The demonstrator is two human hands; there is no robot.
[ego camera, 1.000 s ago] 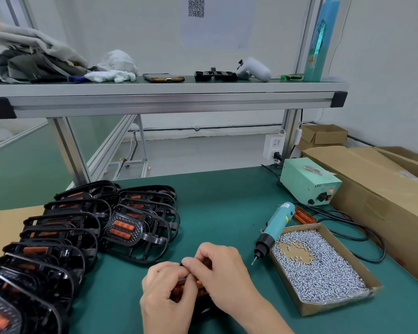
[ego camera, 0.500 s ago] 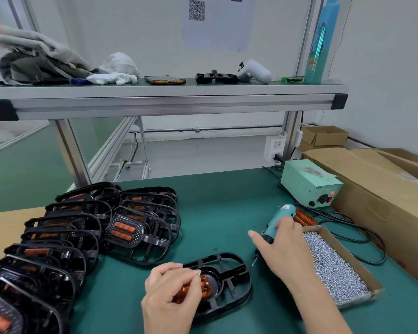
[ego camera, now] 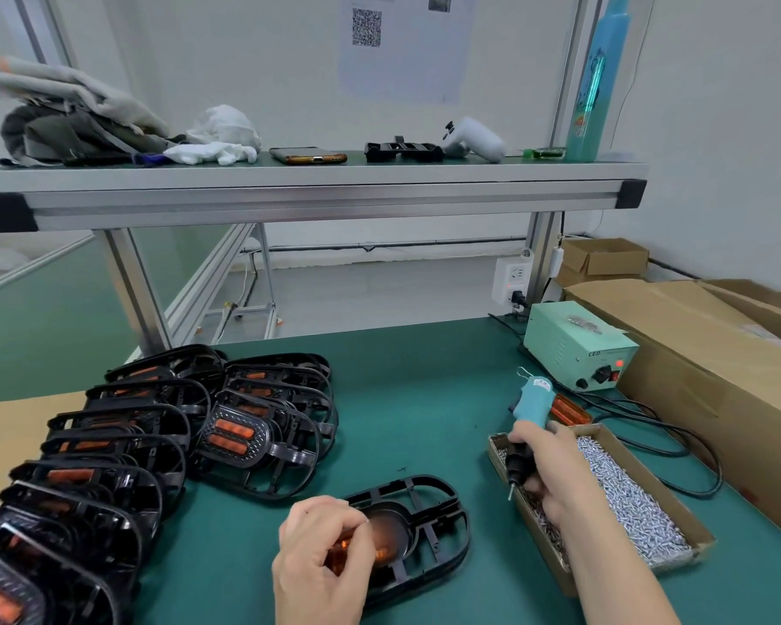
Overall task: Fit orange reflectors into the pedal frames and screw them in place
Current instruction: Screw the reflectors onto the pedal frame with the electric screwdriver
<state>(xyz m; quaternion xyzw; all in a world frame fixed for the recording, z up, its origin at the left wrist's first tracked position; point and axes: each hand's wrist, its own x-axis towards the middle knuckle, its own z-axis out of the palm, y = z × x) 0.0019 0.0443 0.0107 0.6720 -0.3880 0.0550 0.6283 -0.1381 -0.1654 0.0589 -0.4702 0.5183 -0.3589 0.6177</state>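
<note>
Orange reflector — pinched in the curled fingers of the left hand and held against the left part of the open pedal frame. Whether it sits fully in its seat cannot be told; the hand covers most of it.

Pedal frame: black, lies flat on the green mat at the near centre. All positions below are taken from it.

- Right hand: just right of the frame, closed round the teal electric screwdriver. Bit points down, over the near-left end of the cardboard screw box. Lower fingers touch the screws; whether one is picked up cannot be told.
- Screw box: right of the frame, close beside it, holding a heap of small silver screws.
- Second loose reflector: on the mat beyond and to the right of the frame, behind the screwdriver body.
- Green power unit: further beyond and to the right, red lamp lit — black cable runs from it round the far side of the box.
- Overlapping rows of finished pedals, orange inserts visible: to the left of the frame and beyond it.
- Brown carton: far right.
- Shelf: above and beyond, carrying a phone and white gloves.
</note>
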